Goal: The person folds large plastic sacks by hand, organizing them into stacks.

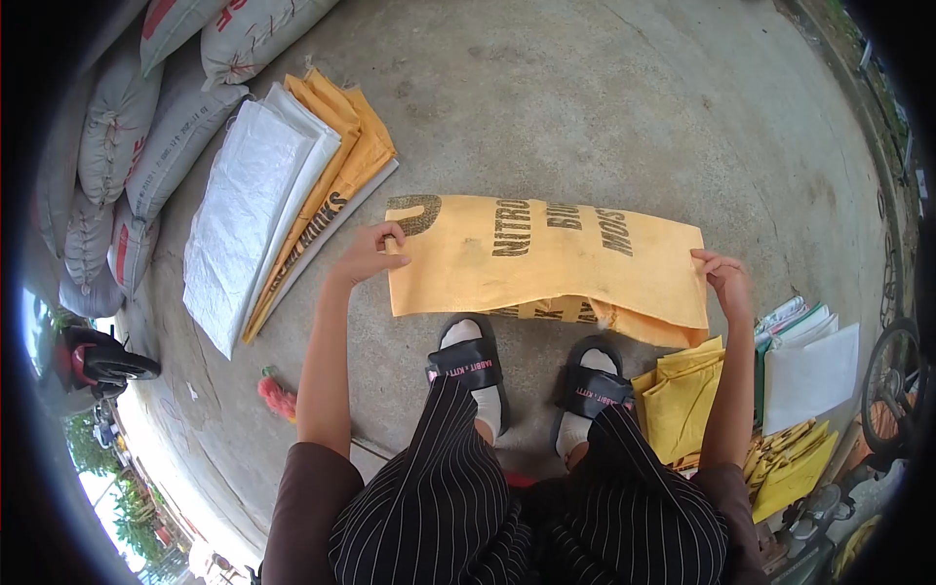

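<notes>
A yellow-orange woven sack (468,268) with dark printed letters is stretched sideways above the concrete floor, in front of my feet. It looks folded, and its lower edge gapes a little toward the right. My left hand (373,255) grips its left end, thumb on the near face. At the opposite end, my right hand (723,278) pinches the upper right corner. To the left, a fanned stack of folded white sacks (244,175) and orange sacks (356,146) lies on the floor.
Full, tied sacks (185,146) are piled at the upper left. Folded yellow sacks (682,400) and white sacks (809,375) lie by my right arm. A red fluffy thing (277,397) rests left of my sandals (466,363). A wheel (892,385) stands at the right edge.
</notes>
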`<state>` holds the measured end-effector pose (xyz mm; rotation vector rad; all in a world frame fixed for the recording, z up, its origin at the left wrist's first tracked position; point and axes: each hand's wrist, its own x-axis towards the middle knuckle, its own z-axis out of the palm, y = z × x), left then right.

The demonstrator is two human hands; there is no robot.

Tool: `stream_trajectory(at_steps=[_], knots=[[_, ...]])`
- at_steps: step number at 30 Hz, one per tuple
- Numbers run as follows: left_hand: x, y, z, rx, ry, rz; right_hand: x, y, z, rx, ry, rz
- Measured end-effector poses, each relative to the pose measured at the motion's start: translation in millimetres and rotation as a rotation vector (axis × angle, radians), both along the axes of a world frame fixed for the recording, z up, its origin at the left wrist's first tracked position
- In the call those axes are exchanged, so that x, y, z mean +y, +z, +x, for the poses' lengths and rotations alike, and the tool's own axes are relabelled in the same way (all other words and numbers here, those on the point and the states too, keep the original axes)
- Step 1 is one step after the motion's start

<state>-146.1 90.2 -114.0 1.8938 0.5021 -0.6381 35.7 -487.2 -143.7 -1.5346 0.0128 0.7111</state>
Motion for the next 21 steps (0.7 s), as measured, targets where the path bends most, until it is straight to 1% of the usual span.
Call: stream_trajectory(at_steps=[2, 3, 4, 5, 6, 7, 8, 10, 11, 12, 13, 14, 15, 16, 17, 18, 19, 20, 21], knots=[[-8, -21, -8, -0.246, -0.057, 0.234, 26, 5, -20, 0.014, -0.200, -0.172], [-12, -32, -12, -0.246, -0.054, 0.232, 39, 9, -28, 0.039, -0.234, -0.270], [-17, -42, -15, -0.263, -0.009, 0.311, 47, 6, -35, 0.038, -0.231, -0.272], [-20, -49, -18, -0.279, 0.034, 0.389, 53, -6, -45, -0.107, -0.211, -0.458], [-23, -52, -19, -0.279, 0.035, 0.387, 56, -21, -52, -0.254, -0.188, -0.645], [-25, -55, -21, -0.288, 0.086, 0.408, 58, -35, -57, -0.260, -0.264, -0.588], [-28, -57, -24, -0.296, 0.137, 0.429, 55, -45, -61, -0.260, -0.263, -0.592], [-26, -73, -30, -0.316, 0.148, 0.472, 68, -43, -72, -0.470, -0.321, -0.709], [-24, -82, -32, -0.337, 0.161, 0.520, 67, -50, -75, -0.474, -0.324, -0.710], [-23, -95, -37, -0.339, 0.160, 0.518, 64, -63, -80, -0.483, -0.353, -0.816], [-25, -106, -41, -0.427, 0.258, 0.537, 63, -69, -84, -0.489, -0.382, -0.923], [-24, -115, -46, -0.516, 0.353, 0.554, 58, -72, -85, -0.486, -0.386, -0.925], [-30, -112, -50, -0.517, 0.346, 0.551, 54, -73, -86, -0.370, -0.337, -0.922], [-39, -107, -52, -0.514, 0.369, 0.775, 53, -70, -86, -0.256, -0.287, -0.916], [-45, -102, -52, -0.507, 0.391, 0.999, 53, -67, -86, -0.255, -0.293, -0.920], [-47, -98, -51, -0.509, 0.383, 0.992, 59, -55, -89, -0.151, -0.270, -0.947], [-48, -95, -50, -0.277, 0.489, 0.871, 62, -48, -92, -0.043, -0.249, -0.974], [-50, -93, -49, -0.047, 0.585, 0.742, 59, -47, -93, -0.038, -0.259, -0.980], [-49, -92, -48, -0.050, 0.576, 0.736, 57, -48, -93, 0.050, -0.190, -0.865]])
